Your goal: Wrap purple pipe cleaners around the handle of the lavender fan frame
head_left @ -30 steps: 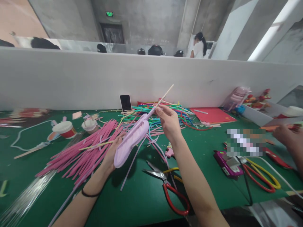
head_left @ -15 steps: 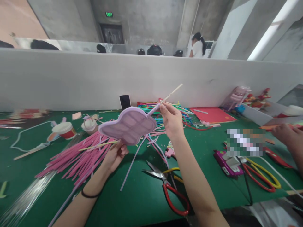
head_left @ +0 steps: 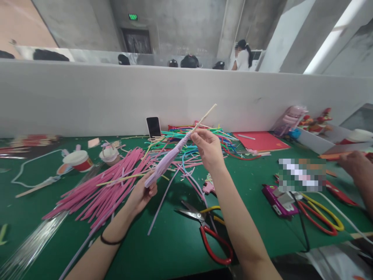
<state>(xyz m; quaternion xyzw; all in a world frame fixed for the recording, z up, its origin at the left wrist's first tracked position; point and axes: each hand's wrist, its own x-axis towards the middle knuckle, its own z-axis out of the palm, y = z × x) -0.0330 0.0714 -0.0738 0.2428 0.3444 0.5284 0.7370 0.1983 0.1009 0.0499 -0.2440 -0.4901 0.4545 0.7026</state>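
A lilac hand fan (head_left: 166, 162) with a scalloped, panelled face is held up over the table, now turned almost edge-on. My right hand (head_left: 207, 149) pinches its handle where a lilac wrapping ends, and a bare pale stick (head_left: 205, 114) sticks out beyond the fingers. At the fan's lower edge, my left hand (head_left: 143, 196) grips the rim with fingers curled; part of the grip is hidden behind the fan. Below my hands lie open scissors (head_left: 201, 217) with red and yellow handles. Pink pipe cleaners (head_left: 107, 190) are heaped beside my left hand.
Multicoloured pipe cleaners (head_left: 230, 144) lie at the back near a phone (head_left: 153, 126). A paper cup (head_left: 78, 160) stands left. On the right are a purple power strip (head_left: 279, 202), a second pair of scissors (head_left: 323, 217), a red folder (head_left: 262, 140) and another person's hand (head_left: 354, 167).
The fan has turned from showing its broad face to nearly edge-on. My right hand has shifted slightly left and down with the handle; my left hand stays at the rim.
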